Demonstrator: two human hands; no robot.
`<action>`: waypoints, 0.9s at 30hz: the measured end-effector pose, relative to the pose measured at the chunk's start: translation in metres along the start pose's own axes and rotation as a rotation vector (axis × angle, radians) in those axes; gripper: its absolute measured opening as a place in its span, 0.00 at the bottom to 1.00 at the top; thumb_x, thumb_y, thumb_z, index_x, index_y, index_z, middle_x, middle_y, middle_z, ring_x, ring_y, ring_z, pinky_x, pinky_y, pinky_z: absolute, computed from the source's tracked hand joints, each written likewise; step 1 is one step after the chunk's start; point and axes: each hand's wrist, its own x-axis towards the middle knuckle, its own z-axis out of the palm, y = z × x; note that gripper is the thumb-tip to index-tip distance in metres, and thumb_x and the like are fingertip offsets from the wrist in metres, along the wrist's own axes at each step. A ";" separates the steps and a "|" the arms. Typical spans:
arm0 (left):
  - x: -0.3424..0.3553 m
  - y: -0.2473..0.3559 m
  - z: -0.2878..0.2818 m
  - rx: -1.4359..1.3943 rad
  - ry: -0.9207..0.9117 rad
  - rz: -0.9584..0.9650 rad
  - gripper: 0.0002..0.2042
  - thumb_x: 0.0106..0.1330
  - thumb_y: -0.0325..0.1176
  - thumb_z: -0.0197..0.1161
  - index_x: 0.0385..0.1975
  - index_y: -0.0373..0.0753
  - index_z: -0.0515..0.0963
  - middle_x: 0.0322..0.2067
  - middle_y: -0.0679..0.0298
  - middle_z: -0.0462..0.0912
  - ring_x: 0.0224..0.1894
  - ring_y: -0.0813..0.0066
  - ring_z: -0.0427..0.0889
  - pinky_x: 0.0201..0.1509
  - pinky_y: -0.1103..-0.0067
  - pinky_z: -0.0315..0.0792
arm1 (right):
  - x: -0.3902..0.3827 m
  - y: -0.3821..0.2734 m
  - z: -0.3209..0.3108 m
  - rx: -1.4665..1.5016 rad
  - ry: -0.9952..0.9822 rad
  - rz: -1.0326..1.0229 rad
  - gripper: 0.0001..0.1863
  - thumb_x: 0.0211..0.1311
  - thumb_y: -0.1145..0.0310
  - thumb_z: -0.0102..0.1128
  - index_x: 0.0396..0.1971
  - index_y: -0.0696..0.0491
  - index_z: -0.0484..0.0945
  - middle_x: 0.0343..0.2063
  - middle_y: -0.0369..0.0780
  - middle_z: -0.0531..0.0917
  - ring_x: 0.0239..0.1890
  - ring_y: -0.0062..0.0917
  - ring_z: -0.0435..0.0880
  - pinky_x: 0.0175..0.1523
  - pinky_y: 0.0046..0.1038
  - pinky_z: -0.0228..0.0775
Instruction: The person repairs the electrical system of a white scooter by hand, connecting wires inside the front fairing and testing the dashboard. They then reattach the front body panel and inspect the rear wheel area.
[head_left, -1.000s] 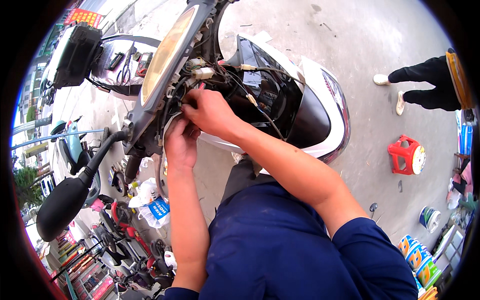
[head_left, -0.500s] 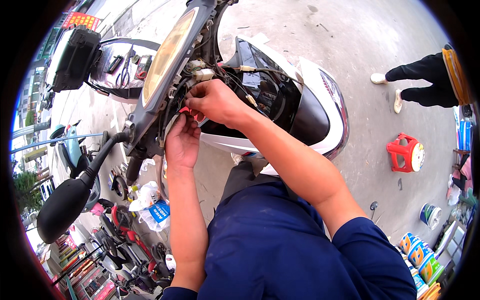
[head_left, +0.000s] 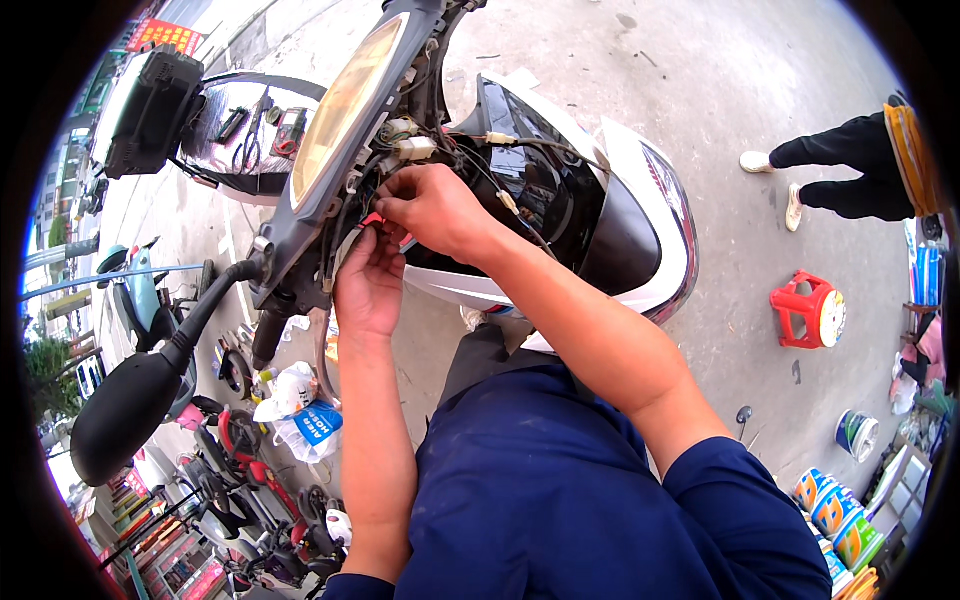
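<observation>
Working at wiring [head_left: 415, 149], left hand [head_left: 370, 292] and right hand [head_left: 440, 212] curl nearly closed, holds unclear. Red piece [head_left: 374, 218] now shows between them; work remains there.

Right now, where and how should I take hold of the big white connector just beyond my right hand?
Probably pinch the white connector by the flat sides of its boxy housing. Come from your right, since the yellowish lens and its grey frame crowd the left.

It was an open-air repair workshop: bikes [head_left: 248, 463] stood at eight o'clock, tools [head_left: 231, 125] lay at ten, bared wiring [head_left: 415, 148] at eleven.
</observation>
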 end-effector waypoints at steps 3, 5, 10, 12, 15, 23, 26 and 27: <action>0.007 0.001 -0.010 -0.035 0.002 0.025 0.09 0.63 0.34 0.63 0.41 0.42 0.78 0.33 0.71 0.79 0.35 0.81 0.73 0.40 0.84 0.66 | -0.003 -0.003 -0.001 0.038 0.008 0.015 0.09 0.58 0.73 0.58 0.32 0.64 0.78 0.23 0.39 0.81 0.24 0.20 0.80 0.32 0.23 0.74; 0.007 0.000 -0.011 -0.024 0.003 0.023 0.08 0.63 0.33 0.63 0.40 0.42 0.78 0.33 0.71 0.79 0.35 0.81 0.73 0.39 0.84 0.66 | -0.002 -0.002 -0.002 0.045 0.003 0.020 0.08 0.58 0.73 0.59 0.32 0.64 0.78 0.24 0.40 0.82 0.24 0.20 0.81 0.32 0.23 0.74; 0.005 -0.002 -0.004 -0.016 0.024 0.035 0.08 0.62 0.33 0.64 0.39 0.42 0.79 0.33 0.71 0.79 0.35 0.81 0.73 0.39 0.85 0.66 | -0.003 -0.003 -0.001 0.073 0.006 0.046 0.08 0.58 0.73 0.59 0.32 0.64 0.78 0.24 0.40 0.82 0.24 0.21 0.81 0.32 0.24 0.75; 0.006 -0.001 -0.005 -0.005 0.013 0.035 0.08 0.62 0.33 0.64 0.39 0.42 0.79 0.33 0.71 0.79 0.35 0.81 0.73 0.39 0.85 0.66 | -0.001 -0.001 -0.001 0.073 0.006 0.041 0.08 0.58 0.73 0.59 0.32 0.64 0.78 0.24 0.40 0.82 0.25 0.21 0.81 0.32 0.24 0.75; 0.005 -0.003 -0.003 0.003 0.019 0.035 0.08 0.63 0.34 0.63 0.40 0.42 0.79 0.34 0.71 0.80 0.35 0.82 0.73 0.39 0.85 0.66 | 0.001 0.005 0.000 0.026 0.030 0.004 0.08 0.58 0.74 0.59 0.32 0.64 0.78 0.24 0.40 0.82 0.24 0.21 0.80 0.32 0.23 0.74; 0.002 -0.001 -0.003 0.034 0.002 0.068 0.08 0.63 0.34 0.62 0.40 0.42 0.79 0.36 0.70 0.81 0.38 0.81 0.75 0.41 0.84 0.66 | 0.004 0.016 0.011 -0.010 0.103 -0.079 0.07 0.59 0.74 0.58 0.29 0.64 0.77 0.21 0.38 0.80 0.22 0.19 0.77 0.30 0.23 0.72; 0.003 -0.001 -0.002 0.035 -0.016 0.070 0.08 0.64 0.34 0.62 0.41 0.42 0.78 0.37 0.70 0.80 0.38 0.81 0.76 0.41 0.84 0.67 | 0.003 0.013 0.011 0.003 0.106 -0.041 0.08 0.58 0.73 0.59 0.31 0.64 0.77 0.22 0.40 0.81 0.22 0.19 0.78 0.30 0.24 0.72; 0.003 -0.002 -0.002 0.035 -0.023 0.069 0.08 0.64 0.33 0.62 0.41 0.42 0.78 0.37 0.70 0.80 0.39 0.81 0.76 0.41 0.84 0.67 | 0.001 0.012 0.013 -0.033 0.151 -0.054 0.08 0.58 0.73 0.59 0.31 0.64 0.77 0.22 0.41 0.81 0.22 0.20 0.79 0.31 0.24 0.73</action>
